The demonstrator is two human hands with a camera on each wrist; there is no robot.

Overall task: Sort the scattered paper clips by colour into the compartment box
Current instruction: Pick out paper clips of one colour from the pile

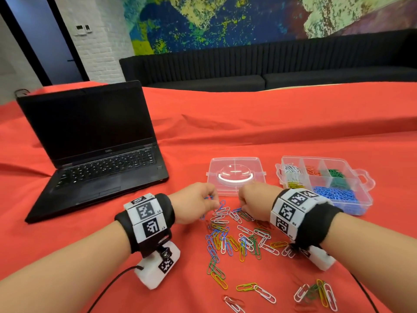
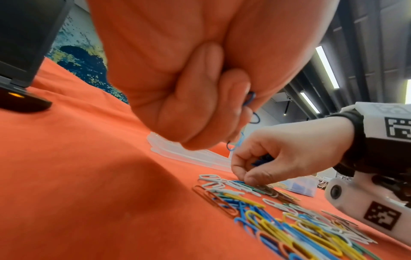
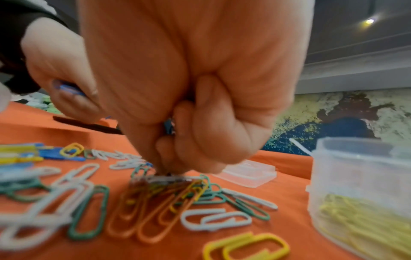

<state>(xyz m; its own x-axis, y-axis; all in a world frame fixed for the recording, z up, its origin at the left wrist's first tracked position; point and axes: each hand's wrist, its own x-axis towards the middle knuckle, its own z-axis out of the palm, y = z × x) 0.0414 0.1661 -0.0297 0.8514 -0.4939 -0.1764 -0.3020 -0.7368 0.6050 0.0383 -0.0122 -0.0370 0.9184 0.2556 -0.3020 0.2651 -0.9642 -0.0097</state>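
Note:
A heap of mixed paper clips (image 1: 234, 240) in blue, white, green, yellow and orange lies on the red cloth. My left hand (image 1: 196, 205) hovers at the heap's far left edge, its curled fingers holding several blue clips (image 2: 250, 102). My right hand (image 1: 255, 202) reaches down at the heap's far right, fingers curled on blue clips (image 2: 262, 161), its fingertips (image 3: 164, 168) touching the pile. The clear compartment box (image 1: 363, 204) stands to the right, with white, orange, green, yellow and blue clips in separate cells.
The box's clear lid (image 1: 235, 175) lies just beyond both hands. An open black laptop (image 1: 94, 145) occupies the left side. More stray clips (image 1: 316, 294) lie near the front edge. A dark sofa (image 1: 270, 62) runs behind the table.

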